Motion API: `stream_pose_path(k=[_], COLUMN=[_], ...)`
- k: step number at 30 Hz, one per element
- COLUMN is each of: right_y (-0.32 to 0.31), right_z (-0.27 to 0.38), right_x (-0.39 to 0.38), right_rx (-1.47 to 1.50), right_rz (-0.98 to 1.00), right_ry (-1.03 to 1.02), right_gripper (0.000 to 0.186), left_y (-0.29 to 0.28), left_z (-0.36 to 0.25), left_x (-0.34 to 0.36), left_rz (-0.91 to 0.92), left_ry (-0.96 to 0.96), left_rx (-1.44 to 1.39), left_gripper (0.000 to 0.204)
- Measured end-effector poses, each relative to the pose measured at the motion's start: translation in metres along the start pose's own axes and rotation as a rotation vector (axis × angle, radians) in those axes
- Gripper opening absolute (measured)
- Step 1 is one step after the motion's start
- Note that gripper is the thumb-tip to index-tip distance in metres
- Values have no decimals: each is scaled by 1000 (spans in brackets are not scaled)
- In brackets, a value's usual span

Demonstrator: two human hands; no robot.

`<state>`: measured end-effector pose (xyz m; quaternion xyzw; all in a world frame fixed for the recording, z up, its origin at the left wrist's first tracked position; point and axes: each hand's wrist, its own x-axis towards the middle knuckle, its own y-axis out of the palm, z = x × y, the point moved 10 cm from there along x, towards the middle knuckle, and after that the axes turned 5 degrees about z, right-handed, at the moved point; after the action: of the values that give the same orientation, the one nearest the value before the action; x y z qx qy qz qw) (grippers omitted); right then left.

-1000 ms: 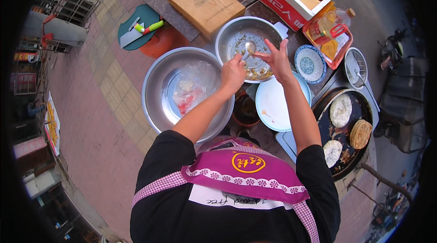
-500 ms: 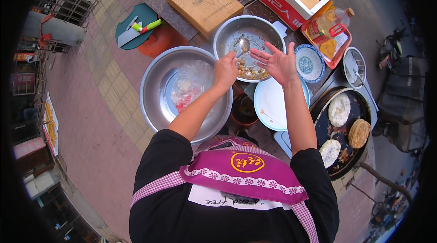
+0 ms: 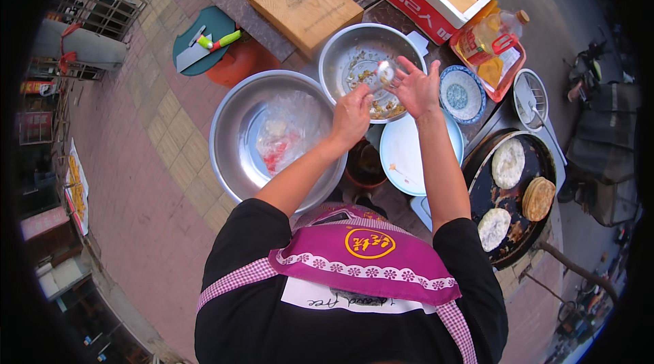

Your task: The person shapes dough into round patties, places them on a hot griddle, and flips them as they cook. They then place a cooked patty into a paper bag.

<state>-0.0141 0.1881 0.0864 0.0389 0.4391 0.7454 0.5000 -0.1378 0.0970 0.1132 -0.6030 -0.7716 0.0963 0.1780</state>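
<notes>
Left hand (image 3: 352,116) pinches a silver metal spoon (image 3: 385,73), best kept above the round silver metal bowl (image 3: 332,61); right hand (image 3: 417,91) spread

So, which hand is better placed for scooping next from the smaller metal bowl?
Probably the left hand: it holds the spoon over this bowl. The right hand is open, near the spoon.

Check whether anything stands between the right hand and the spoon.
Nothing visible does: the open right hand is right beside the blurred head of the spoon, above the smaller steel basin. The left hand holds the handle end. Whether hand and spoon touch, I cannot tell.
</notes>
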Motion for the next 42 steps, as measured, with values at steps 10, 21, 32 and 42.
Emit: stream_pose_path(k=[10,21,32,42], right_y=[-14,-4,-12,-6], right_z=[-5,10,9,-4], right_x=[-6,-7,4,11], right_rx=[-356,30,331,592], right_rz=[3,-10,-1,218], right_ry=[49,-44,-163,-55], right_gripper=[97,86,81,85], left_y=[-19,-3,-5,-10], left_z=[22,-3,17,3], left_x=[15,14,8,21], left_rz=[-38,43,37,75], left_ry=[-140,-83,-50,4], left_rx=[216,78,139,185], left_gripper=[11,4,6,8])
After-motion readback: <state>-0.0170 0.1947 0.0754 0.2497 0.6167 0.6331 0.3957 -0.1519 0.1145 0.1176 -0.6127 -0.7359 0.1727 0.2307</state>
